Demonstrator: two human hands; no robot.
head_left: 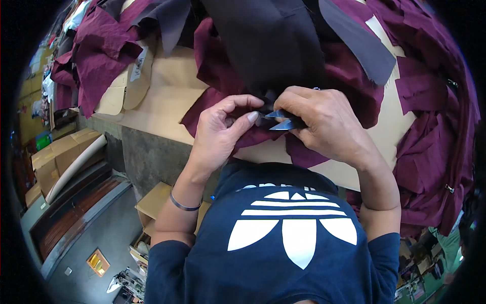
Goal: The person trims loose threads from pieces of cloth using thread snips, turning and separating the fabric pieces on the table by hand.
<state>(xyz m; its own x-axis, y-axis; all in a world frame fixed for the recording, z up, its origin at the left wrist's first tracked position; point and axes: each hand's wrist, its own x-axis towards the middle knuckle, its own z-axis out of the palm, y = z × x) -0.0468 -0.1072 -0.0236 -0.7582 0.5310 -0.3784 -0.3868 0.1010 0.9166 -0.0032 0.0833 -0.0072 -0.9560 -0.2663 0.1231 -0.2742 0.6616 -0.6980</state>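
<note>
My left hand [223, 126] pinches the edge of a dark grey cloth [273, 45] between thumb and fingertips. Close on its right, my right hand [324, 121] is closed round small metal snips [283, 123]. The two blades stand apart and point left, at the thumb tip of my left hand. Most of the snips' body is hidden in my palm. Maroon cloth [212, 55] lies under the dark cloth and around both hands.
More maroon cloth [430, 147] with metal zip pulls hangs at the right. At the upper left, maroon pieces lie by a labelled cardboard pattern [137, 76] on the tan tabletop [172, 76]. Cardboard boxes [63, 157] stand at the far left, and an open box [154, 202] sits below the table edge.
</note>
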